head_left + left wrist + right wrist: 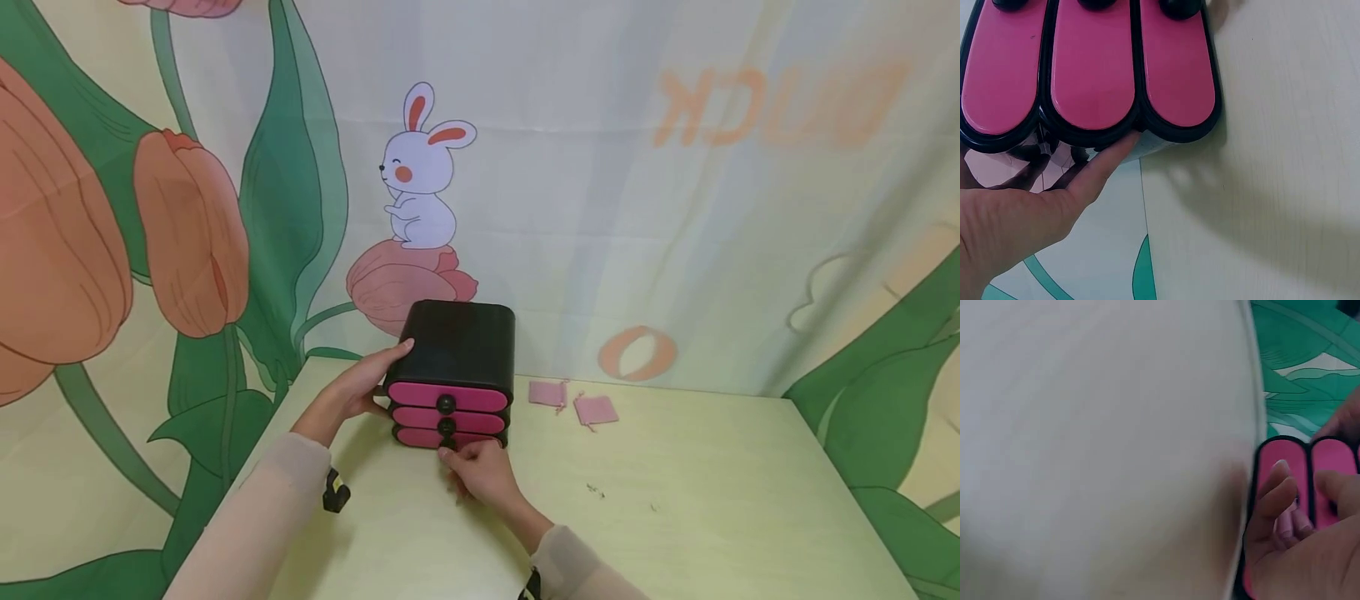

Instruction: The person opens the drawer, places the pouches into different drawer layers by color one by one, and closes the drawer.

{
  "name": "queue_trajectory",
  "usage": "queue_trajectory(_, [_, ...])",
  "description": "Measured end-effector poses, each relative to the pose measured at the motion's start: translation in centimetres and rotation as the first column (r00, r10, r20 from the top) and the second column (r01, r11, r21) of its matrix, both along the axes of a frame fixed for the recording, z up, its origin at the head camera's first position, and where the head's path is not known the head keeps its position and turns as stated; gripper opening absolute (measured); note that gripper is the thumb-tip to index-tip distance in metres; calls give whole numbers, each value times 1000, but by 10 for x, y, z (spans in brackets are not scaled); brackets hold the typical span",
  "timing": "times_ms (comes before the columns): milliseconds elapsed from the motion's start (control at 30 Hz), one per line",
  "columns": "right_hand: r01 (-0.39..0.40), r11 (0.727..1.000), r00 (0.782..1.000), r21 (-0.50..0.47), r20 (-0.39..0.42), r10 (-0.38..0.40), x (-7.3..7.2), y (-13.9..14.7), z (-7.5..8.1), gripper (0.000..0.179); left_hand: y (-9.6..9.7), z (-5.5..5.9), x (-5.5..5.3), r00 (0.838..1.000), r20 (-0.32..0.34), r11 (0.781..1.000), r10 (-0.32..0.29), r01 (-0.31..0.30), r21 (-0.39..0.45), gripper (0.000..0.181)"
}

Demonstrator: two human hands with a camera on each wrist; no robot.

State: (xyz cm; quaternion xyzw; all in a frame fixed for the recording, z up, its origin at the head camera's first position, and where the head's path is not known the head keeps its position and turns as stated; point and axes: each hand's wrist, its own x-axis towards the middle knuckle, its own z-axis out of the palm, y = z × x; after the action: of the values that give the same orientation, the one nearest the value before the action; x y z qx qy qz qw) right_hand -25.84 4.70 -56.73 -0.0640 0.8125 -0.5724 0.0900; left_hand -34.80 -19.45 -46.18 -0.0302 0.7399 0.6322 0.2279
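A small black drawer box (461, 342) with three stacked pink drawer fronts stands on the table, each front bearing a round black knob. Against its left side rests my left hand (362, 383); in the left wrist view the thumb (1107, 164) presses near the seam between the lower two drawers, other fingers spread along the side. Down at the bottom drawer, my right hand (483, 475) pinches the lowest drawer knob (447, 443) between thumb and fingers. That knob is mostly covered by the fingers in the right wrist view. All three drawers look closed.
Two small pink drawstring pouches (547, 393) lie flat on the table (720, 467) to the right of the box. Small dark marks (595, 491) show on the tabletop. Behind stands a printed curtain (585, 208) with a rabbit and tulips.
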Motion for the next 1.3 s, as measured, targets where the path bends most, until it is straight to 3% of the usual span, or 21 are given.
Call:
queue_trajectory(100, [24, 1000, 1000, 18, -2, -24, -1, -1, -7, 49, 2, 1, -1, 1000, 5, 1000, 5, -5, 0, 90])
queue_trajectory(300, [88, 994, 996, -60, 38, -85, -7, -10, -11, 46, 4, 0, -1, 1000, 10, 1000, 4, -4, -2, 91])
queue_trajectory(467, [127, 991, 991, -38, 40, -125, -3, -14, -12, 43, 5, -2, -2, 1000, 17, 1000, 3, -3, 9, 93])
queue_trajectory(667, [73, 997, 993, -15, 99, -71, 26, -13, -9, 44, 2, -2, -1, 1000, 23, 1000, 10, -10, -10, 93])
queue_trajectory(867, [48, 998, 994, -52, 100, -42, 53, -16, -5, 44, 1, 1, 1, 1000, 12, 999, 13, -13, -29, 94])
queue_trajectory(1067, [36, 999, 996, -12, 88, -34, 61, -17, -8, 45, 0, 2, 2, 1000, 18, 1000, 16, -15, -26, 96])
queue_trajectory(1200, [-24, 1000, 998, 16, 65, 23, 60, -14, -12, 49, 1, 4, 3, 1000, 13, 1000, 13, -13, -28, 96])
queue_trajectory(1300, [-91, 996, 995, 7, 43, 90, 62, -6, -3, 49, 3, 3, 3, 1000, 14, 1000, 11, -10, -26, 95])
